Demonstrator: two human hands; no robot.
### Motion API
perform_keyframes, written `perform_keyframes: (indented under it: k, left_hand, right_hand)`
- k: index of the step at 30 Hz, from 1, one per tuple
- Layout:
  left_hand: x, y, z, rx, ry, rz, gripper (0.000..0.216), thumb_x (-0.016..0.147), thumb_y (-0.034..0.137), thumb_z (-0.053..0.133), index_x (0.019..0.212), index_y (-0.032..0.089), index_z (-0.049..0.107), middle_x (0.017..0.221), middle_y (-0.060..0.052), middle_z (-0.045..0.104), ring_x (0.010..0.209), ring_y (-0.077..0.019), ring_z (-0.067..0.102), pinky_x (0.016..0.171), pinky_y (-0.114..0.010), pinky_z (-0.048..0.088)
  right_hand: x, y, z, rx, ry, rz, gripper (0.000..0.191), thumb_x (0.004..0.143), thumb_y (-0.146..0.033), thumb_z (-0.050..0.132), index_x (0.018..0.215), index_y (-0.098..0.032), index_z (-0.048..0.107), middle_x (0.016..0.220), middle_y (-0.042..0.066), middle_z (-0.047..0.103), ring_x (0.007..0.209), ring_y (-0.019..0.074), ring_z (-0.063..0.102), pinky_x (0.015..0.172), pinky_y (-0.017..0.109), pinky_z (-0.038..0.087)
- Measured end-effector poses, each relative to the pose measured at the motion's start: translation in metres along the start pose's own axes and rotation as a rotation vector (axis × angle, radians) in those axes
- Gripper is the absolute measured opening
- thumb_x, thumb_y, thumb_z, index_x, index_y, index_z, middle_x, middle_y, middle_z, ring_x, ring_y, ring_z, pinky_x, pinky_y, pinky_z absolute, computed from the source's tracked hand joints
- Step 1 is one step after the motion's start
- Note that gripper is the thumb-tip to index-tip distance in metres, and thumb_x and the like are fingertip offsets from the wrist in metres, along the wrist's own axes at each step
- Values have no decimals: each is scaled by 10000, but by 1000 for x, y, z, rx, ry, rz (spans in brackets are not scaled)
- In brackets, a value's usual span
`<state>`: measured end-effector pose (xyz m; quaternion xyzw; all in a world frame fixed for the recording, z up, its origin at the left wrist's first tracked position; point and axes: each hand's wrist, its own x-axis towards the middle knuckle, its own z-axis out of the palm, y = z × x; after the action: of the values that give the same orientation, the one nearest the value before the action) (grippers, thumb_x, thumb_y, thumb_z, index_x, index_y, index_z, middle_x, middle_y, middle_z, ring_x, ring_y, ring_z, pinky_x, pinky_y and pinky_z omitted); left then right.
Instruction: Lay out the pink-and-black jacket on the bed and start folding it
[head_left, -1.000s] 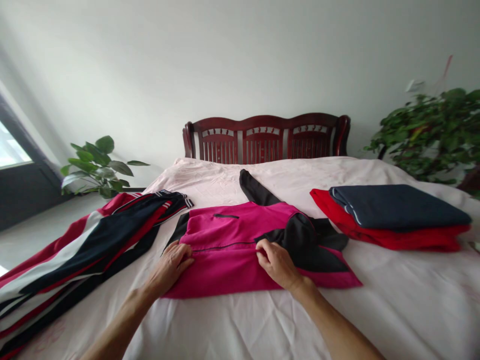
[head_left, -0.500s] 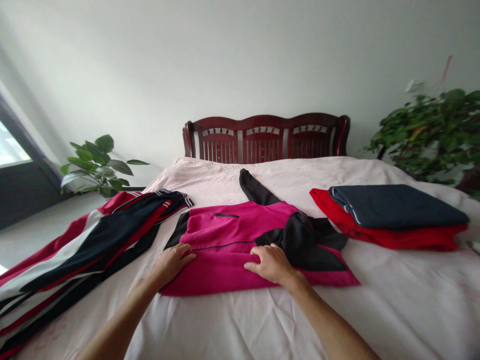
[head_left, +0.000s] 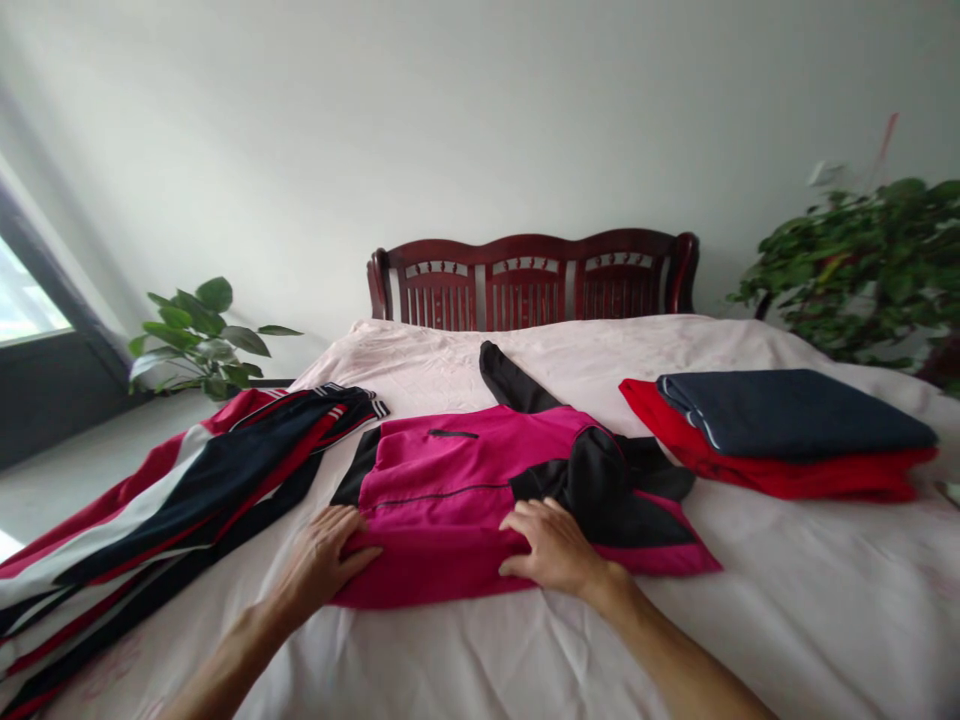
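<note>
A magenta and black zip jacket [head_left: 442, 460] lies sideways on the bed in front of me, its near part folded over. One black sleeve [head_left: 517, 380] sticks out toward the headboard; the other is folded across the jacket's right part. My left hand [head_left: 326, 555] rests on the near left corner of the jacket, thumb held apart from the fingers. My right hand [head_left: 555, 545] lies on the near folded part beside the black sleeve cloth, its thumb and fingers also apart. Both hands are open, pressing on the fabric.
Striped navy, red and white sportswear [head_left: 195, 500] is spread at the left. At the right, a folded navy garment [head_left: 795, 410] sits on a folded red one [head_left: 810, 478]. Behind the pale bedsheet [head_left: 420, 360] stands a dark wooden headboard [head_left: 529, 285], with plants on both sides.
My left hand has slid left and slightly toward me, to the jacket's corner. My right hand has shifted a little right and nearer. The jacket's near edge lies slightly closer.
</note>
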<state>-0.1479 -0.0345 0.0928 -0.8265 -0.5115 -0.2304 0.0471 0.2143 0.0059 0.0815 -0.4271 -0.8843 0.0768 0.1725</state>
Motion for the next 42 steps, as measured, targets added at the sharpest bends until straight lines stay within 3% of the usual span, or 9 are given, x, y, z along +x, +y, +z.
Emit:
perform_keyframes:
  k: [3, 6, 9, 12, 17, 24, 28, 34, 42]
  left_hand:
    - [-21, 11, -11, 6, 46, 208, 233, 885, 321, 636, 752, 218, 475, 706, 16, 544, 675, -155, 513, 680, -285, 395]
    - [-41, 24, -21, 20, -9, 308, 192, 895, 224, 618, 766, 217, 475, 709, 13, 536, 658, -144, 498, 648, -276, 379]
    - [-54, 36, -25, 53, -68, 320, 39, 916, 220, 597, 911, 224, 558, 740, 2, 573, 660, -148, 522, 627, -281, 378]
    - [-59, 43, -26, 74, -115, 332, 121, 938, 237, 571, 1055, 246, 599, 764, -3, 606, 668, -150, 547, 613, -288, 379]
    - [-61, 48, -29, 81, -181, 359, 101, 954, 233, 543, 986, 251, 637, 773, -7, 609, 681, -151, 545, 614, -302, 366]
    - [-62, 51, -37, 28, -266, 305, 118, 966, 262, 527, 964, 264, 645, 873, -24, 640, 753, -157, 568, 656, -290, 397]
    - [-56, 57, -46, -30, -253, 320, 138, 971, 258, 508, 972, 268, 646, 884, -28, 658, 754, -158, 577, 686, -280, 434]
    - [-53, 62, -52, -89, -225, 330, 183, 973, 242, 489, 846, 239, 620, 766, -20, 635, 680, -154, 550, 661, -280, 430]
    - [-57, 62, -46, -134, -222, 331, 189, 959, 199, 491, 832, 237, 626, 759, -23, 630, 706, -155, 576, 670, -284, 434]
  right_hand:
    - [-12, -7, -3, -61, -9, -106, 93, 836, -281, 680, 916, -241, 655, 898, -12, 670, 870, 179, 570, 813, 338, 342]
    - [-21, -15, -3, -105, 9, -185, 97, 842, -165, 593, 908, -223, 634, 974, 18, 647, 938, 194, 531, 836, 343, 347]
    - [-26, -22, 1, -76, 29, -164, 263, 820, -92, 543, 1048, -206, 607, 1119, 45, 620, 1020, 200, 504, 884, 330, 362]
    - [-29, -25, 8, -113, 18, -168, 314, 857, -67, 495, 1111, -221, 597, 1080, 36, 625, 974, 204, 508, 841, 330, 372]
    - [-35, -26, 18, -211, 24, -237, 143, 930, -158, 510, 857, -210, 621, 872, 27, 618, 800, 191, 493, 726, 330, 347]
    - [-49, -17, 11, -117, -31, -305, 216, 851, -107, 530, 1011, -203, 639, 964, 39, 647, 887, 195, 532, 804, 342, 370]
    - [-51, -22, 6, -87, -39, -202, 364, 770, -23, 492, 1055, -200, 633, 1003, 53, 628, 939, 199, 531, 821, 332, 388]
    - [-47, -33, 9, -178, -12, -92, 245, 745, -16, 527, 855, -217, 614, 908, 41, 602, 886, 210, 507, 740, 337, 371]
    - [-56, -34, 16, -140, 7, -144, 477, 835, -44, 492, 1275, -210, 576, 1154, 64, 651, 1032, 217, 535, 887, 341, 412]
